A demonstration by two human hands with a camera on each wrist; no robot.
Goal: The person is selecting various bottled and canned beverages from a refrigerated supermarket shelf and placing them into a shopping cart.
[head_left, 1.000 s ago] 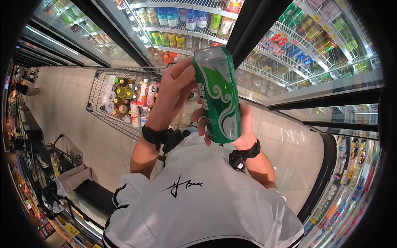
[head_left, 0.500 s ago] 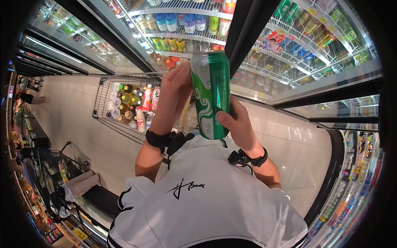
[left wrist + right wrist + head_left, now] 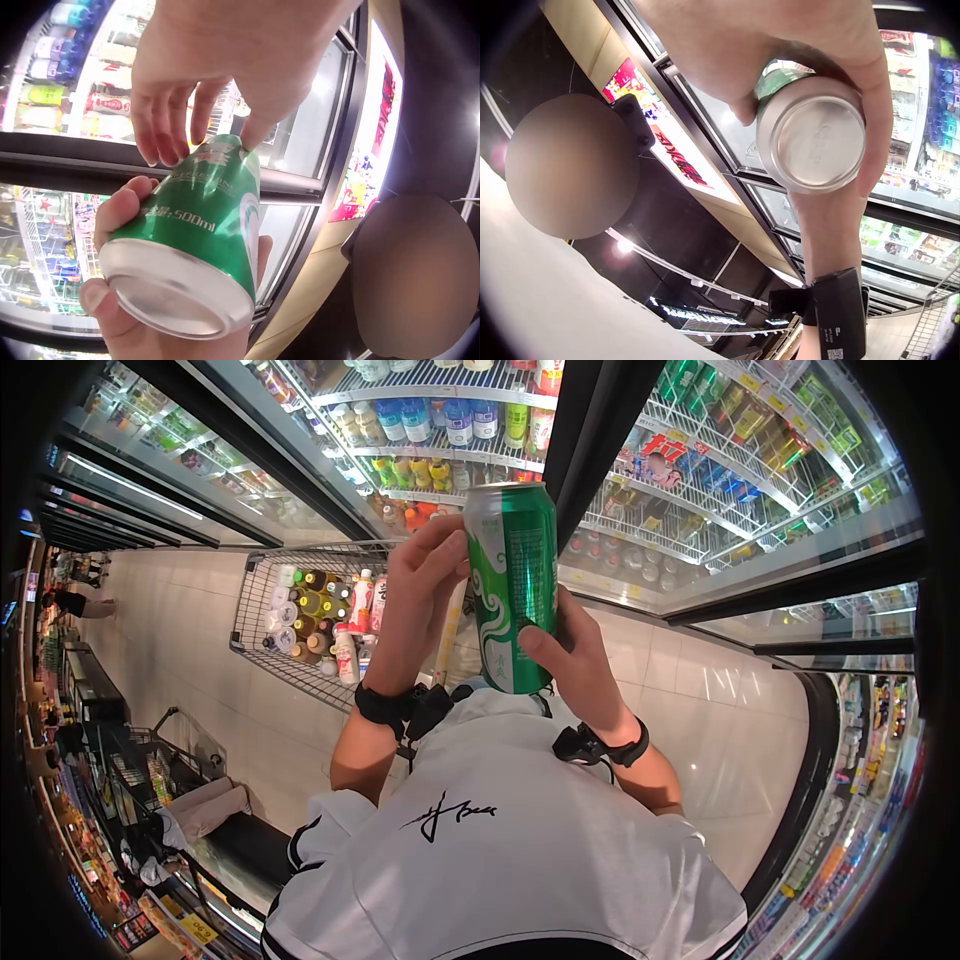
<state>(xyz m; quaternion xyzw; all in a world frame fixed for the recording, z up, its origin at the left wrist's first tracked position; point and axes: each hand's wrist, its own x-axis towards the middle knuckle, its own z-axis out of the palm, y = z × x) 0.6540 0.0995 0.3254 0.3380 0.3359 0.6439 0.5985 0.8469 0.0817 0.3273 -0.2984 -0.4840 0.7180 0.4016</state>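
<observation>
A green and silver can [image 3: 512, 585] is held upright in front of the chest in the head view. My right hand [image 3: 582, 663] grips its lower part, thumb across the front. Beside its upper left side is my left hand [image 3: 420, 595], fingertips at the can, fingers loosely bent. In the left wrist view, the can [image 3: 202, 225] shows "500ml" and its silver base; my left hand [image 3: 225, 67] has its thumb tip at the far end, my right hand [image 3: 124, 315] around the base end. The right wrist view shows the can's base [image 3: 821, 142] in my right hand [image 3: 780, 37].
A shopping cart [image 3: 290, 670] with several bottles stands at the left. Drink coolers [image 3: 430, 448] with glass doors line the front and right. Another cart [image 3: 130, 760], carrying a light cloth [image 3: 205, 810], is at the lower left. Shelves [image 3: 850, 770] stand at the far right.
The can has been turned, bringing its darker green side with small print into view. My right thumb has moved onto its front. The cart sits slightly further right in the head view.
</observation>
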